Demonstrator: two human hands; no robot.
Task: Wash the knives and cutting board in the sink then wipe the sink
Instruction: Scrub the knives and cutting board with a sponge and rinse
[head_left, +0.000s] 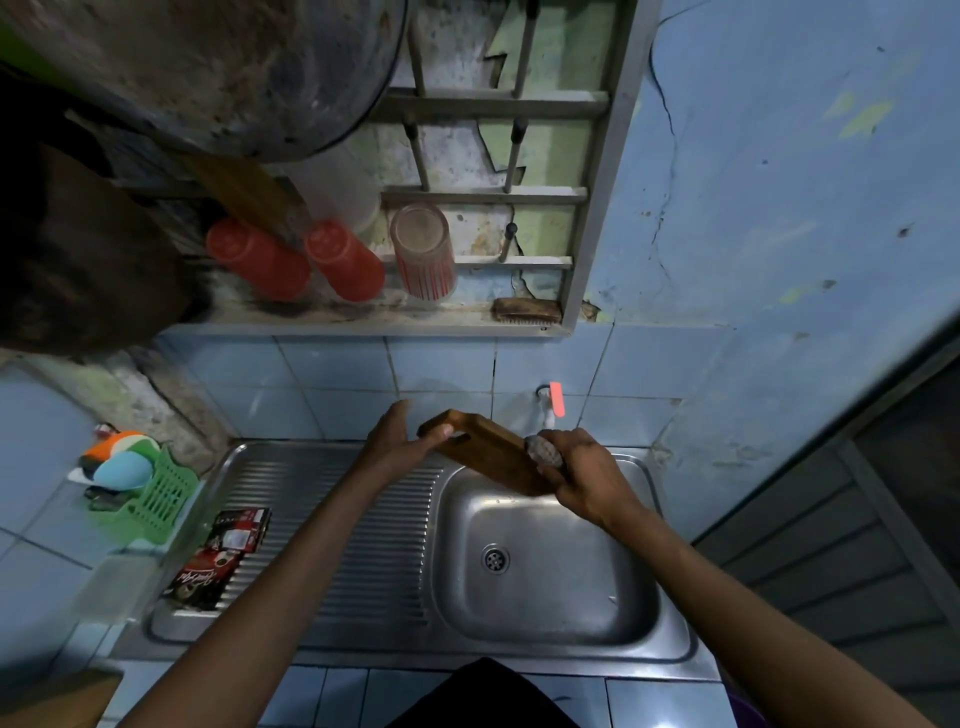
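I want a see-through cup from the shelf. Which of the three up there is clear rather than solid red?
The rightmost cup, clear with red stripes; the two cups left of it are solid red.

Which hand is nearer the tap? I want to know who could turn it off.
The right hand. It holds a scrubber against the cutting board just below the tap. The left hand grips the board's far end, off to the tap's left.
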